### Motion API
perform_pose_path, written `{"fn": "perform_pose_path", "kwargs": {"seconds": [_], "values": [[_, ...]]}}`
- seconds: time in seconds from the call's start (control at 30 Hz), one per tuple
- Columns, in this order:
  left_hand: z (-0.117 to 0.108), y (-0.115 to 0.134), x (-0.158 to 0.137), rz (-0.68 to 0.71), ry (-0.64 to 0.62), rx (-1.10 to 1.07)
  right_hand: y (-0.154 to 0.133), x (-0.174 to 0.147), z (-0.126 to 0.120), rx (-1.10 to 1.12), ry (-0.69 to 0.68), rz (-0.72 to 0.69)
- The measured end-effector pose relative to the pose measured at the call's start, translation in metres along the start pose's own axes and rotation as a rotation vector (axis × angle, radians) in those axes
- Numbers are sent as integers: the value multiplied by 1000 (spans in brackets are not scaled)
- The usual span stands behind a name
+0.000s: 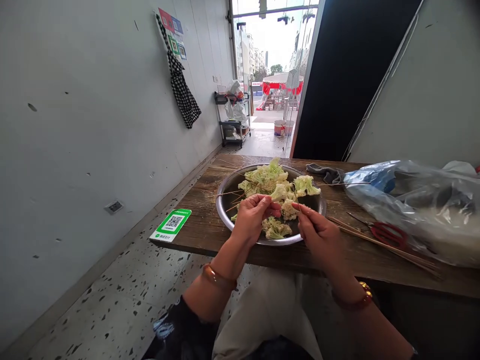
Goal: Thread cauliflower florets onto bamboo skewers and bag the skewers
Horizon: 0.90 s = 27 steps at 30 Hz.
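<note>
A wide metal bowl (224, 216) full of cauliflower florets (262, 175) stands on the wooden table, several thin skewers poking out over its left rim. Above its near half, my left hand (252, 215) pinches a small pale cauliflower floret (279, 192) between thumb and fingers. My right hand (318, 231), just to the right, is closed round a thin wooden skewer (297, 199) whose upper end rises past the fingertips. Whether the skewer touches the held floret, I cannot tell. One skewered floret (305, 185) rests at the bowl's right rim.
Right of the bowl lie a bundle of skewers (386, 244), red-handled scissors (388, 235) and a big clear plastic bag (423, 210). A dark cloth (325, 172) sits behind. The green QR-code card (171, 225) is at the table's left corner.
</note>
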<state>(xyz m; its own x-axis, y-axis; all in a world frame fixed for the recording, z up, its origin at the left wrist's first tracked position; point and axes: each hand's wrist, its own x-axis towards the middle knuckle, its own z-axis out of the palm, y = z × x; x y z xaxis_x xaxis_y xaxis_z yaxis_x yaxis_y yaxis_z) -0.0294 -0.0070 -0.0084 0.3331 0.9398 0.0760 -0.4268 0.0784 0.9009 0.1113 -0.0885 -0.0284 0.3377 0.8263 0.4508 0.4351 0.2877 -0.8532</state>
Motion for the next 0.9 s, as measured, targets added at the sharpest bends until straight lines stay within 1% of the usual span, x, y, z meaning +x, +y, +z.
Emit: {"fn": "perform_pose_path", "kwargs": {"seconds": [0.1,0.27,0.37,0.5,0.63,0.9], "values": [[0,-1,0,-4,25,-13,-2,-7,-4,-50,-36,-9],[-2,-2,1,-26,57,-67,-7,-13,-6,-192,-171,-117],[-4,-2,2,-37,58,-106,-7,-10,-4,-231,-214,-150],[-4,-1,2,-58,62,-111,-7,-6,-4,-245,-219,-124],[-4,-1,1,-48,49,-114,-8,-6,-4,-237,-205,-111],[-4,-6,1,21,123,-134,-5,-9,-5,-333,-256,-196]]}}
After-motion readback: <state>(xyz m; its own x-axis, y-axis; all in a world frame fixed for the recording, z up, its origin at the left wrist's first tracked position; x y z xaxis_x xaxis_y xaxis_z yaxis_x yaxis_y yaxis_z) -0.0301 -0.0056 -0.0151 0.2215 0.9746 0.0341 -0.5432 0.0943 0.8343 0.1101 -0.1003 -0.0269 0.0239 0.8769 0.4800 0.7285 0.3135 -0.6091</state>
